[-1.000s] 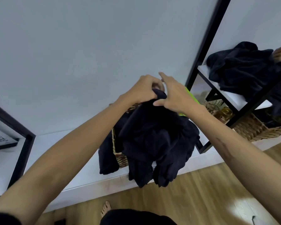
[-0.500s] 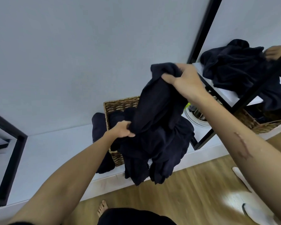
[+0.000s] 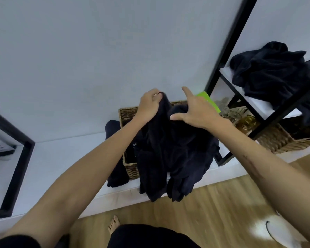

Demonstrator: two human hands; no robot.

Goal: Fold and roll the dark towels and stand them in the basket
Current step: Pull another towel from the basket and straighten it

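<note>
A dark navy towel (image 3: 170,151) hangs bunched in front of me, its lower ends reaching past the ledge edge. My left hand (image 3: 149,106) grips its top left edge. My right hand (image 3: 191,108) pinches the fabric just to the right, forefinger raised. Behind the towel stands a wicker basket (image 3: 127,113) on the white ledge, mostly hidden. Another dark towel (image 3: 115,151) drapes over the basket's left side. A heap of dark towels (image 3: 268,70) lies on the white shelf at the right.
A black metal rack (image 3: 227,47) with white shelves stands on the right, with glass jars (image 3: 240,115) and a second wicker basket (image 3: 283,138) under it. A green item (image 3: 208,101) sits behind my right hand. A black frame (image 3: 16,158) stands left. Wooden floor (image 3: 213,212) lies below; my bare foot (image 3: 114,224) shows.
My right hand came down from its raised position and my left hand rose, so both now hold the towel's top edge close together above the basket.
</note>
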